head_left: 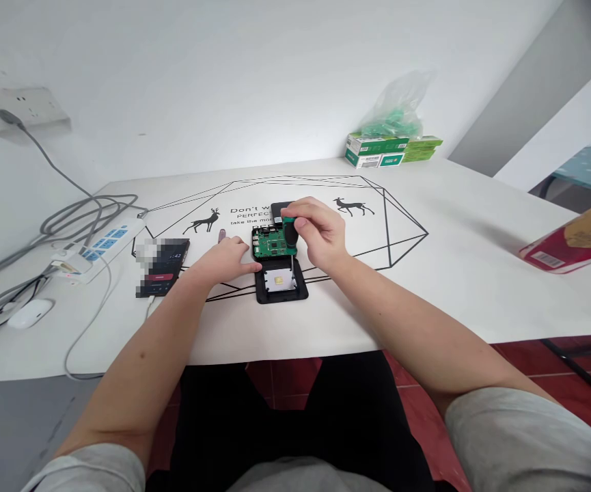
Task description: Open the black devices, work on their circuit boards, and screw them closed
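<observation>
An opened black device case (281, 283) lies on the white table, with a green circuit board (267, 242) in its far half and a metal plate with a gold square in its near half. My right hand (318, 232) is closed round a small screwdriver (290, 236) with a black and green handle, its thin tip pointing down at the case's right side. My left hand (228, 263) rests on the table, fingertips pressed against the left edge of the case. A black cover piece (279, 208) lies just behind the board.
A phone (165, 273) with a lit screen lies left of the case. A power strip (98, 249), grey cables and a white mouse (29, 313) sit at the far left. Green boxes with a plastic bag (392, 147) stand at the back; a red packet (574, 239) lies at the right edge.
</observation>
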